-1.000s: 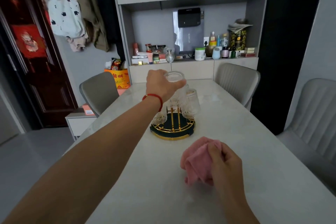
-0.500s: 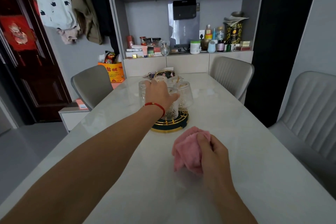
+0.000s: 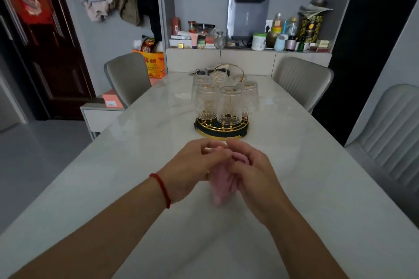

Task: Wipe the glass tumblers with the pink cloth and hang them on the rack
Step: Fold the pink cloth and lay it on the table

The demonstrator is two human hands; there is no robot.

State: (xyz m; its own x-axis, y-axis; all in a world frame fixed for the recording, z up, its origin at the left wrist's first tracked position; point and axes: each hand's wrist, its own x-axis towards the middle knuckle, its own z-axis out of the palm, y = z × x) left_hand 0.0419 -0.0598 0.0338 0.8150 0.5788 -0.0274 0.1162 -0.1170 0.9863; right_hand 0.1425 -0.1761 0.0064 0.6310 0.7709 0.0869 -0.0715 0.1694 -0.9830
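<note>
Several clear patterned glass tumblers (image 3: 229, 106) hang upside down on a round gold-and-dark rack (image 3: 221, 128) in the middle of the white table (image 3: 317, 199). In front of the rack, my left hand (image 3: 192, 170) and my right hand (image 3: 251, 172) meet over the pink cloth (image 3: 221, 179). Both hands hold the bunched cloth between them, just above the table. Most of the cloth is hidden by my fingers. Neither hand touches a tumbler.
Grey chairs stand at the far left (image 3: 127, 77), far right (image 3: 301, 79) and right side (image 3: 390, 124) of the table. Keys and small items (image 3: 199, 72) lie behind the rack. A cluttered cabinet shelf (image 3: 249, 41) is at the back, a dark door (image 3: 45, 41) to the left.
My left hand let go of the tumbler on the rack and came back to the cloth. My right hand lifted the cloth and both hands now hold it.
</note>
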